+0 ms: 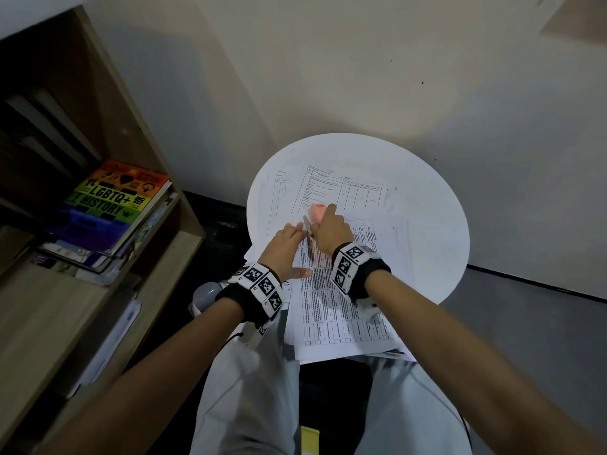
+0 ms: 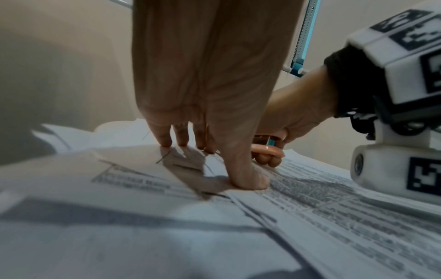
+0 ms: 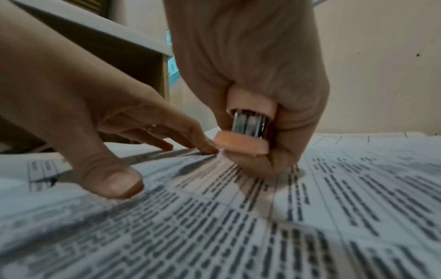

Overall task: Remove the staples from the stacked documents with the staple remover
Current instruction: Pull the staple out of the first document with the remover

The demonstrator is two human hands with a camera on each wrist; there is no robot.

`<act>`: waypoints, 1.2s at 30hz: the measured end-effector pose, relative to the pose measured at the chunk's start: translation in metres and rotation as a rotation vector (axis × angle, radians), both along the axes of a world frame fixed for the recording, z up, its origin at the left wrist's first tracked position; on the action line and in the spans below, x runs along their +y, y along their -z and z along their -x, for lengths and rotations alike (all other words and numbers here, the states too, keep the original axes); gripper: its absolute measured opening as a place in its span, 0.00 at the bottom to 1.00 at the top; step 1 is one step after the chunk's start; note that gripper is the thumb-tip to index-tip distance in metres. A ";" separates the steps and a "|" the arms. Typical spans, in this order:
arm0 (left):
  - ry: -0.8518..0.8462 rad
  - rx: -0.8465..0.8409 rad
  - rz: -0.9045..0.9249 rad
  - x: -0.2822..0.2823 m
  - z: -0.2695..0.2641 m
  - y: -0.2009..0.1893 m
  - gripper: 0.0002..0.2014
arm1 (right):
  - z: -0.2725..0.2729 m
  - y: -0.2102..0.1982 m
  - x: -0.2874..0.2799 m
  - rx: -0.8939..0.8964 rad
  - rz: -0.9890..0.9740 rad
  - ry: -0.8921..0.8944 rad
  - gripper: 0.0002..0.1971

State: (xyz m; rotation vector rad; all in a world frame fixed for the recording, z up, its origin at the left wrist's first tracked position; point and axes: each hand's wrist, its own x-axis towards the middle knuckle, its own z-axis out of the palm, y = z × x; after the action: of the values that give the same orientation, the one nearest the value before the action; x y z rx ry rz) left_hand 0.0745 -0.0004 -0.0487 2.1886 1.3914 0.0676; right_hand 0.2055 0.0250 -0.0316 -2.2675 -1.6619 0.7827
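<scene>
Pink staple remover (image 3: pixel 245 132) gripped in right hand (image 1: pixel 330 229) | left hand (image 1: pixel 284 247) flat, fingers pressing documents (image 1: pixel 345 310)

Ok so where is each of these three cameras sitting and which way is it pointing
Head: worn high, looking down at the round table; both forearms show.
Left wrist: low over the documents, looking along the left hand pressing them.
Right wrist: low, looking along the right hand gripping the staple remover.
Shared: both wrist views show both hands and the remover.
</scene>
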 end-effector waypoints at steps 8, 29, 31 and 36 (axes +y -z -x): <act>0.007 0.037 -0.010 0.002 0.000 0.002 0.47 | 0.002 0.012 -0.009 -0.392 -0.225 -0.252 0.19; 0.057 0.238 -0.100 0.005 -0.082 -0.003 0.41 | -0.113 0.003 -0.040 -0.039 -0.010 0.205 0.25; 0.137 0.178 -0.054 0.006 -0.096 -0.003 0.41 | -0.115 0.002 -0.040 -0.035 0.006 0.219 0.22; 0.157 0.145 -0.005 0.013 -0.109 -0.004 0.44 | -0.114 0.001 -0.037 -0.038 0.011 0.216 0.22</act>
State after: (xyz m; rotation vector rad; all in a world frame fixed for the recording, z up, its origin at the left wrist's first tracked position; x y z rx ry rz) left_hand 0.1839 0.0129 -0.0448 2.3384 1.2907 -0.1480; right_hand 0.3190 -0.0123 -0.0329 -2.4309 -1.3981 0.7033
